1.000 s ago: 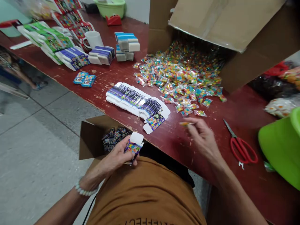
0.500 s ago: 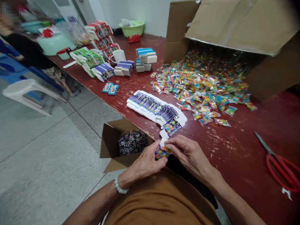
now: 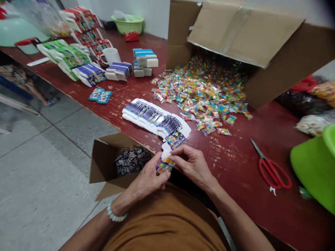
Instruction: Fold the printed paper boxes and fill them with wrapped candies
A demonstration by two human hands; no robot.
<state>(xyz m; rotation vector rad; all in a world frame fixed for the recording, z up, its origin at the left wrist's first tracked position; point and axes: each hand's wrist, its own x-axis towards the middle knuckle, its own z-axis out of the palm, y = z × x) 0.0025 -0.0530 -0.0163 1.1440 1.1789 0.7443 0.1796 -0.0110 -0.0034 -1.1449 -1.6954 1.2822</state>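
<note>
My left hand (image 3: 146, 177) is closed around a small purple printed candy box (image 3: 164, 168), whose white top flap stands open. At the box's mouth, the fingertips of my right hand (image 3: 195, 167) pinch a small orange-yellow candy packet (image 3: 169, 160), partly hidden by the fingers and the box. Just beyond my hands, a fanned row of flat purple cartons (image 3: 149, 115) lies on the table. Loose clear-wrapped candy packets (image 3: 206, 94) spill from a big cardboard box (image 3: 240, 31) on its side. Below the table edge, a smaller carton (image 3: 102, 160) holds dark printed packs (image 3: 133, 160).
Red-handled scissors (image 3: 272, 170) lie to the right, beside a green tub (image 3: 314, 167). Bundled cartons (image 3: 90, 73), a white mug (image 3: 110, 55) and two blue packs (image 3: 101, 95) stand further left. A person's leg (image 3: 34, 89) shows at the far left.
The view has turned right, so the scene shifts left and the green tub and bags come into sight. Both hands stay at the box; the candy packet shows more plainly at its mouth.
</note>
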